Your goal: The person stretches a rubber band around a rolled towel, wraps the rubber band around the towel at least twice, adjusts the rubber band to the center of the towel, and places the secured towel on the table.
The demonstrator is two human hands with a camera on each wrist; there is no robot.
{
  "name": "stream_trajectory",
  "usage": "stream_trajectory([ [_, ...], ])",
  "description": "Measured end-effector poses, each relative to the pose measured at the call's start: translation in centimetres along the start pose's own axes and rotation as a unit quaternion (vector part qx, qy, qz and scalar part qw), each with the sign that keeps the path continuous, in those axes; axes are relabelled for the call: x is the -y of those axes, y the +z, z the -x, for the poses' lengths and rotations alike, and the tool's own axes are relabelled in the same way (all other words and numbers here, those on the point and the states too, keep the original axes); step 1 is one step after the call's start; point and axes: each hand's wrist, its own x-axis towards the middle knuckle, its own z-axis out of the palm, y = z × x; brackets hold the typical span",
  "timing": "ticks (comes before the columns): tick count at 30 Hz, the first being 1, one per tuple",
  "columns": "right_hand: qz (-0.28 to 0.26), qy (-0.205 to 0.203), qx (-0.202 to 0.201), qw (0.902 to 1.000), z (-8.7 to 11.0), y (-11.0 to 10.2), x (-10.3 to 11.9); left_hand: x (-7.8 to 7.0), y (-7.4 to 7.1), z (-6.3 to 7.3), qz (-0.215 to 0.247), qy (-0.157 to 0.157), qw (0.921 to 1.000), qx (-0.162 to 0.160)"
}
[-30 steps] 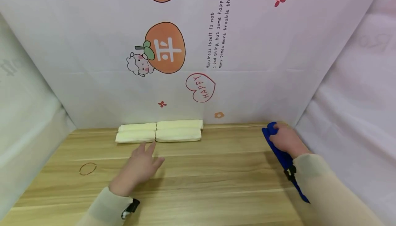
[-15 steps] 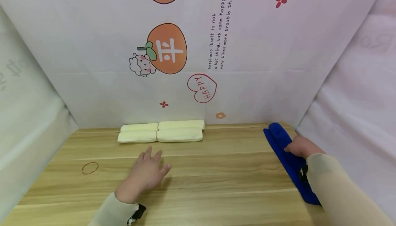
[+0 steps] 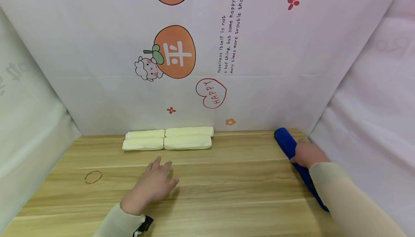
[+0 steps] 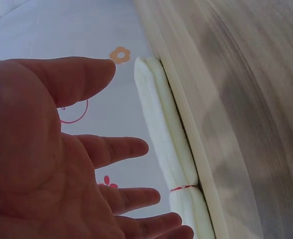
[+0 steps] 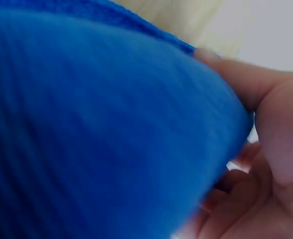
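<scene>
One blue cloth (image 3: 285, 141), one tied pale-yellow roll (image 3: 188, 142) and one loose red ring (image 3: 93, 171) are in view, the ring to the roll's left on its near side; the left hand (image 3: 155, 184), fingers spread and holding nothing, is just on the roll's near side; the right hand (image 3: 309, 153) reaches well to the roll's right, thumb and fingers pinching the cloth, which extends beyond the fingertips.
</scene>
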Motion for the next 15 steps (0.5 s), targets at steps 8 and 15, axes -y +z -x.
stream_trajectory([
  [8, -0.032, -0.035, 0.022, 0.9986, -0.08, -0.73, 0.73, -0.18, -0.11, -0.05, 0.006, -0.001, 1.0000, 0.008],
  [15, -0.048, -0.063, 0.043, 0.9959, 0.19, -0.85, 0.76, -0.16, -0.03, -0.10, 0.009, 0.001, 0.9998, 0.017],
])
